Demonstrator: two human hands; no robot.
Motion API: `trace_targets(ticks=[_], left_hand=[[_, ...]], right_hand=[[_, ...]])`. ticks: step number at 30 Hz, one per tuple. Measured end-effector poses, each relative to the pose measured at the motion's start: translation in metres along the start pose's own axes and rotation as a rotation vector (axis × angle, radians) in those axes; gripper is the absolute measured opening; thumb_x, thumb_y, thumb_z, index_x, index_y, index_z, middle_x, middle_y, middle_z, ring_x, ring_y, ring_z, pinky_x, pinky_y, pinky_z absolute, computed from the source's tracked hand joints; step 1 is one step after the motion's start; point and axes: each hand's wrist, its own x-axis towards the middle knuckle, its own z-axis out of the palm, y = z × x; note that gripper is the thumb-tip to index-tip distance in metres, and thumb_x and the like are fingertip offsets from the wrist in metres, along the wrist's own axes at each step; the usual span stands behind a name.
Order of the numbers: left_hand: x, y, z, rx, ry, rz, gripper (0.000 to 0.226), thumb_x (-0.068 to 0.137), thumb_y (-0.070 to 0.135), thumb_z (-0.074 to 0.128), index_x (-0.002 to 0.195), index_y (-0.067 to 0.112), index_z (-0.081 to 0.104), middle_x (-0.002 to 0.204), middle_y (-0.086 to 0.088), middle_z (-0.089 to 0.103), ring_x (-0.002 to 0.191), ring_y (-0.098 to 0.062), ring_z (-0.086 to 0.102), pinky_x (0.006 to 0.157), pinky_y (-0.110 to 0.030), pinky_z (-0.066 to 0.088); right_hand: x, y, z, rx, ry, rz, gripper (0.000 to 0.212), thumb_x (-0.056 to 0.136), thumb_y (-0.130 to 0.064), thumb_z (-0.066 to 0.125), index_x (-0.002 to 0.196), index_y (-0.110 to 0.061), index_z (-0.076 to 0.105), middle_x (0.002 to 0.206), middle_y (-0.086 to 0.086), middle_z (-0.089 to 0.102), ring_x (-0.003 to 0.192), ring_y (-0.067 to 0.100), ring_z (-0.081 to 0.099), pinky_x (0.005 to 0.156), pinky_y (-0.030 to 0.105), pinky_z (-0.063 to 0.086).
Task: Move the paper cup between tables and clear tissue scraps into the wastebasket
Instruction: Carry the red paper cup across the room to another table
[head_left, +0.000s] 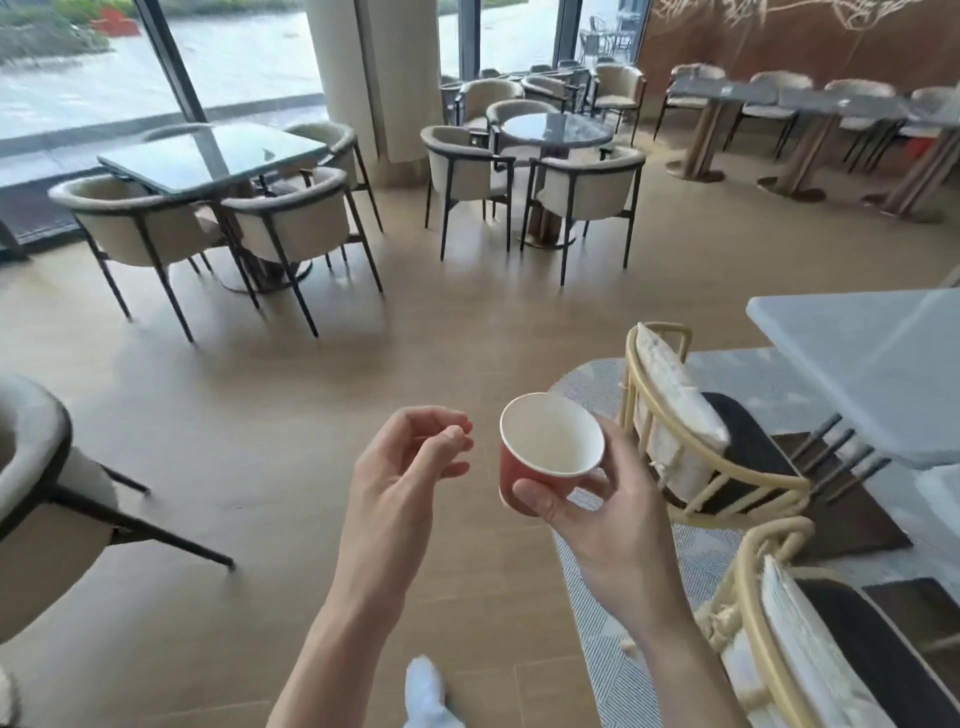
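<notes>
i see my right hand (597, 512) curled around the paper cup (545, 452), thumb on its smooth red wall, fingers behind; the cup tilts toward me, round white inside bare, held at about 5 o'clock over the wood-look floor (260, 467). my left hand (405, 467) at 6 o'clock hangs loosely curled, holding nothing. a glossy square table (208, 156) sits at 10 o'clock, a pale slab table (872, 364) at 3.
</notes>
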Motion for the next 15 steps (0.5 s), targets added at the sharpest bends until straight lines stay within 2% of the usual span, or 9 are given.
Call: trace_targets(ticks=[4,7,10,12,15], left_hand=[[0.094,-0.023,0.005,0.000,-0.027,-0.020,0.016,0.083,0.029,0.062,0.088,0.022,0.075,0.102,-0.004,0.077,0.103,-0.024,0.072,0.084,-0.031,0.059],[0.174,-0.039,0.015,-0.012,-0.052,-0.038,0.019,0.084,0.027,0.062,0.092,0.016,0.074,0.102,-0.005,0.077,0.103,-0.025,0.072,0.088,-0.038,0.058],[0.258,-0.043,0.031,-0.035,-0.106,-0.059,0.019,0.084,0.026,0.061,0.091,0.015,0.074,0.101,-0.006,0.076,0.101,-0.024,0.072,0.090,-0.040,0.059],[0.316,-0.039,0.040,-0.049,-0.152,-0.053,0.018,0.085,0.026,0.061,0.091,0.015,0.074,0.101,-0.005,0.077,0.101,-0.024,0.072,0.088,-0.039,0.059],[0.399,-0.034,0.057,-0.060,-0.201,-0.047,0.018,0.086,0.026,0.060,0.091,0.014,0.074,0.100,-0.003,0.077,0.101,-0.023,0.072,0.089,-0.038,0.059]], right_hand=[[0.076,0.038,0.021,-0.047,0.003,0.048,0.078,0.049,-0.090,0.075,0.117,-0.058,0.056,0.114,-0.034,0.067,0.101,0.001,0.070,0.087,0.027,0.055],[0.145,0.057,0.037,-0.113,0.011,0.073,0.082,0.053,-0.084,0.080,0.123,-0.046,0.058,0.113,-0.028,0.069,0.102,0.000,0.069,0.086,0.025,0.054],[0.222,0.063,0.047,-0.154,0.047,0.078,0.068,0.060,-0.067,0.083,0.120,-0.048,0.057,0.111,-0.031,0.068,0.103,-0.004,0.066,0.083,0.013,0.049],[0.273,0.065,0.053,-0.165,0.095,0.086,0.068,0.059,-0.063,0.082,0.121,-0.047,0.058,0.110,-0.031,0.069,0.103,-0.005,0.067,0.084,0.014,0.050],[0.344,0.071,0.058,-0.182,0.156,0.111,0.067,0.059,-0.064,0.081,0.119,-0.049,0.057,0.108,-0.033,0.068,0.102,-0.009,0.066,0.087,0.024,0.051]])
